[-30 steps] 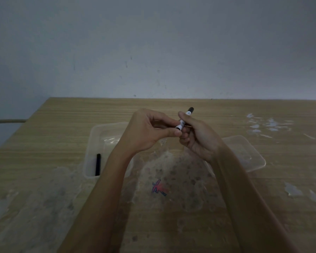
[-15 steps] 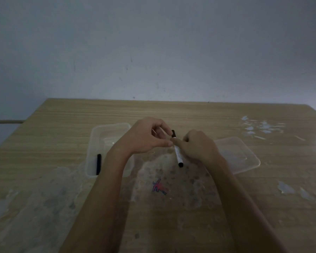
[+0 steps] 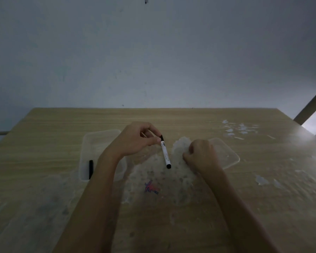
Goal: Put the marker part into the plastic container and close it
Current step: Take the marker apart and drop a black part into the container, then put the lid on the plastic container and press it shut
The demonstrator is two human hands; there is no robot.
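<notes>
My left hand pinches the upper end of a white marker body with black ends, which hangs slanted over the table, its lower tip toward me. My right hand is curled into a loose fist just right of the marker and does not touch it; I see nothing in it. A clear plastic container stands open to the left, partly hidden by my left wrist, with a black marker cap lying inside near its front left. The clear lid lies flat behind my right hand.
The wooden table has worn whitish patches in the middle and at the right, and a small red and blue scribble in front of me. A grey wall stands behind the far edge.
My right hand has let go of the marker and drawn off to the right into a fist. The marker now hangs from my left hand alone. The camera view has tilted upward.
</notes>
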